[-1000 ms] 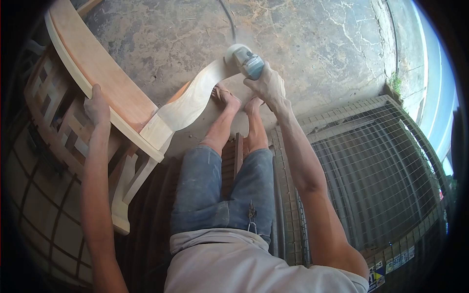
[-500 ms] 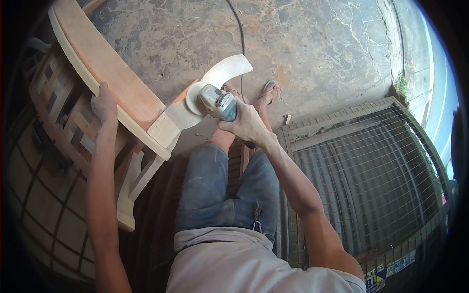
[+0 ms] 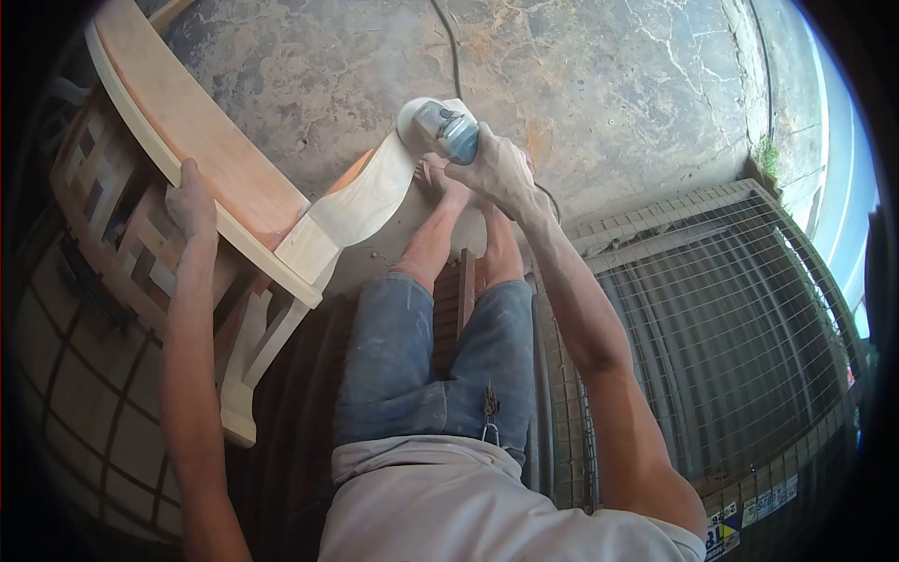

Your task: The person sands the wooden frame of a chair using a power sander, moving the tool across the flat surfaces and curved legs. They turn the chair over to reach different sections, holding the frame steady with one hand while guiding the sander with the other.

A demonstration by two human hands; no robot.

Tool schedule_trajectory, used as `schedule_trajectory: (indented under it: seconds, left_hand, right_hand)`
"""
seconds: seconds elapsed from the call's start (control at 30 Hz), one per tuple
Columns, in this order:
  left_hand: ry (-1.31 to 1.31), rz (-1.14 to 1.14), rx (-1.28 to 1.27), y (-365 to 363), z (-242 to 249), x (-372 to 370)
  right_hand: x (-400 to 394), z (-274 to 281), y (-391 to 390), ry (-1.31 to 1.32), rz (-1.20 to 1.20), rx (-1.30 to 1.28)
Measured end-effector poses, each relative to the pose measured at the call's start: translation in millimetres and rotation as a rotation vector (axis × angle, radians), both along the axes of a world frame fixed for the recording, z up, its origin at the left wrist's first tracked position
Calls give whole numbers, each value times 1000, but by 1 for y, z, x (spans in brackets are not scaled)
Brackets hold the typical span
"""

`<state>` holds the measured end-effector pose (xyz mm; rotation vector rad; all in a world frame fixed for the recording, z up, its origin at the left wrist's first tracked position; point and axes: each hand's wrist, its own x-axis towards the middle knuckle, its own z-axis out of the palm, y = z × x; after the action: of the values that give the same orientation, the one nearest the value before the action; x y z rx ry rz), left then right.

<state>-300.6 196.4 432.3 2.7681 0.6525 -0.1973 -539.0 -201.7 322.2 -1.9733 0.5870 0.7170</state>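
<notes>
Cracked concrete flr (image 3: 599, 84); R hand (image 3: 499, 173) closed rnd pwr tool (image 3: 446, 133), disc (image 3: 408, 116) at curved wood pc (image 3: 363, 204); L hand (image 3: 194, 203) clasps pale rail (image 3: 261, 258)

The curved piece (image 3: 363, 199) is smooth, matt wood; the floor (image 3: 581, 103), rough concrete.

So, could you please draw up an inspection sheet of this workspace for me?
Surface: concrete floor, cracked and stained.
Job's things: wooden furniture with a pale curved part; power tool, its disc at the curved part's far end.
Clutter: a few small bits on the floor.
Hands: left hand on the furniture's edge; right hand holding the power tool.
Cables: dark cable on the floor.
Surroundings: wire-mesh panel at right; green plant near its corner.
</notes>
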Motion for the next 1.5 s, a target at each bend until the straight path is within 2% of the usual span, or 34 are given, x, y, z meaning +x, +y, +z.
schedule_trajectory:
  seconds: [0.1, 0.2, 0.3, 0.5, 0.57, 0.6, 0.7, 0.8, 0.9, 1.0, 1.23, 1.43, 1.5]
  left_hand:
    - [33, -76, 90, 15, -7, 3]
    - [92, -256, 215, 31, -10, 6]
    - [83, -240, 228, 25, -7, 3]
    - [8, 25, -3, -15, 10, -3]
    - [69, -59, 90, -5, 9, -2]
    - [93, -102, 134, 0, 7, 1]
    - [57, -19, 91, 4, 1, 4]
    - [100, -229, 179, 24, -2, 8]
    - [129, -173, 256, 28, -6, 9]
    - [120, -92, 203, 22, -4, 8]
    - [114, -187, 218, 31, -9, 7]
    - [116, -125, 170, 20, -4, 4]
    - [116, -113, 150, 14, 0, 6]
  right_hand:
    - [1, -9, -5, 7, 7, -49]
    - [0, -20, -11, 18, 8, -89]
    - [-2, -25, -21, 34, -25, -119]
    - [-9, -29, -48, 72, -224, -152]
    - [-20, -24, -48, 86, -337, -168]
    - [-25, -22, -46, 80, -313, -151]
    - [-46, -10, -20, 55, -245, -139]
    - [-60, -8, 5, -32, -244, -175]
    - [-68, -15, 1, 23, -317, -156]
    - [-69, -24, 0, 32, -311, -199]
    - [-68, -12, 0, -11, -168, -139]
    - [-57, -20, -16, 67, -320, -177]
    - [-50, -18, -9, 29, -262, -179]
